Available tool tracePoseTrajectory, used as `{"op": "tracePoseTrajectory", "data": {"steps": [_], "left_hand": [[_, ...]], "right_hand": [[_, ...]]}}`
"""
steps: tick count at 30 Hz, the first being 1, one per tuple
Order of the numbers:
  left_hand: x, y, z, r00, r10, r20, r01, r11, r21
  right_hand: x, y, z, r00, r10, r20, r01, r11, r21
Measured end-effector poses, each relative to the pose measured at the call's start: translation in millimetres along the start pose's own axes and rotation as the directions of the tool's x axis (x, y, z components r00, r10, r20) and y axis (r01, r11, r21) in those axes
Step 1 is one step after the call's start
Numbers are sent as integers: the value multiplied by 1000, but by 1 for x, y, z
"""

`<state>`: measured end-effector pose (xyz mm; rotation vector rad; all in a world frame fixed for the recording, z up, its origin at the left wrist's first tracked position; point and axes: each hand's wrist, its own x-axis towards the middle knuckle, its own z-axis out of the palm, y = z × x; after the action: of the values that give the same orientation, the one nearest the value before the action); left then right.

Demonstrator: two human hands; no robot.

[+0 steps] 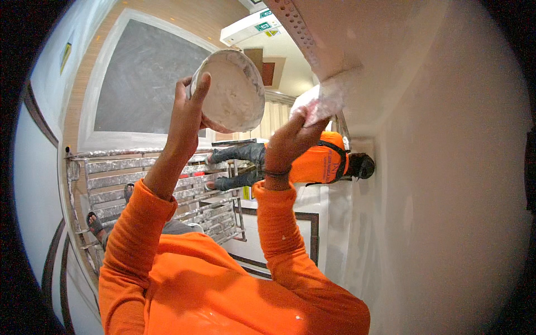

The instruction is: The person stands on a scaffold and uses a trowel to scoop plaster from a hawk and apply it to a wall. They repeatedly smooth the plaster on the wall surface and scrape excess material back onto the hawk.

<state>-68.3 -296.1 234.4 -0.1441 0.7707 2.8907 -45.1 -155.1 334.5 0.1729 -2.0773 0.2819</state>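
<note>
1. Left hand [187, 109] is raised at approx 11 o'clock of the view, fingers wrapped round the rim and underside of a round white bowl [233, 89]; thumb lies on the near rim.
2. Bowl is tilted, mouth facing the camera, w/ white plaster paste [237, 92] coating the inside. It sits just left of the right hand, not touching it.
3. Right hand [290, 142] is up at approx 12 o'clock, fingers closed on a flat trowel [318, 103] smeared w/ white plaster; a dark band sits on the wrist.
4. Trowel blade is pressed against the white wall surface [435, 167], at the edge where a perforated corner bead [296, 28] runs toward 12 o'clock.
5. Both forearms are in orange sleeves [273, 223], coming in from 6 o'clock.
6. Beyond the hands, approx 1 o'clock of the right wrist, another person [321, 162] in an orange top and grey trousers is on plaster-spattered metal scaffolding [167, 178].
7. At 10 o'clock of the bowl: a grey panel [145, 78] in a pale frame. At 12 o'clock of the bowl: a ceiling unit [248, 28] w/ green signs.
</note>
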Motion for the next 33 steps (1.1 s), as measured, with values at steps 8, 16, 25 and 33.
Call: {"op": "tracePoseTrajectory", "data": {"steps": [8,16,25,33], "left_hand": [[-6,15,-21,994,-6,-108,14,997,78],[-6,15,-27,991,26,-128,-15,996,83],[-14,20,-38,991,-1,-134,17,993,114],[-10,11,-32,996,40,-81,-36,998,44]], "right_hand": [[-8,-57,0,874,-350,338,393,917,-64],[13,43,51,841,-496,216,540,796,-273],[-38,23,-2,978,-174,119,170,985,41],[-2,-27,28,976,160,-147,-155,987,43]]}}
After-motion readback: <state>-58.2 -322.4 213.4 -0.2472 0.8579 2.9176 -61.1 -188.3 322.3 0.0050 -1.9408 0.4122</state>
